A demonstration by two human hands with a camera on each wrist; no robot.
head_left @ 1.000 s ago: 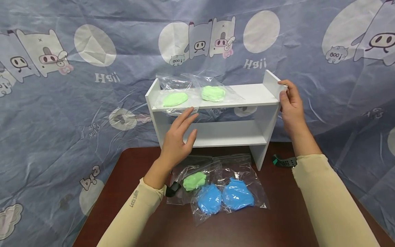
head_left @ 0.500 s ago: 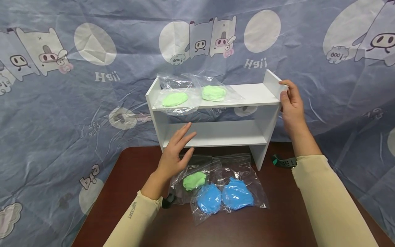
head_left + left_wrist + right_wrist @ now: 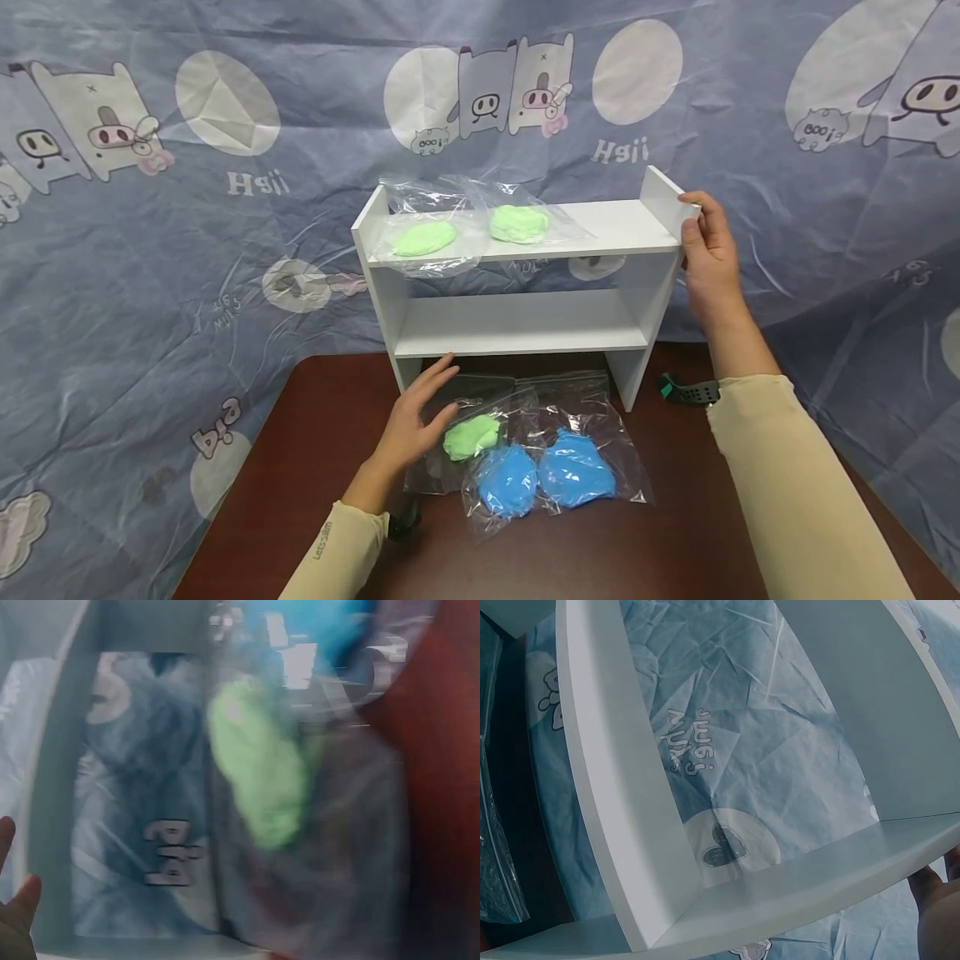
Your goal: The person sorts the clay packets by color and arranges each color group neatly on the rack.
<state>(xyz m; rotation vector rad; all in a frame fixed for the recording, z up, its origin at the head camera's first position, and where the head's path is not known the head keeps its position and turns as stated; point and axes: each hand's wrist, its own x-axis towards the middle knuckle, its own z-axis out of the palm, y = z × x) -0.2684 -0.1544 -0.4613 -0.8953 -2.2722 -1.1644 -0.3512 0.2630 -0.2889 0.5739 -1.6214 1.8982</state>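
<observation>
My left hand (image 3: pixel 405 427), fingers extended and holding nothing, is over the table beside a clear zip bag with a green lump (image 3: pixel 472 437). Two more clear bags with blue lumps (image 3: pixel 576 469) lie to its right, partly overlapping. My right hand (image 3: pixel 712 262) grips the upper right side panel of a white two-tier shelf (image 3: pixel 517 323), thumb in front. Two bags with green lumps (image 3: pixel 519 223) lie on the top tier, the left one hanging over the front edge. The left wrist view is blurred but shows the green lump (image 3: pixel 259 765) and some fingertips.
The shelf stands at the back of a dark red-brown table (image 3: pixel 585 558). A blue-grey cartoon-printed cloth (image 3: pixel 322 108) hangs behind it. A dark wristband (image 3: pixel 688 390) is on the right wrist.
My left hand has come down from the top tier's front edge to the bags on the table, staying unfilled. My right hand has kept its grip on the side panel.
</observation>
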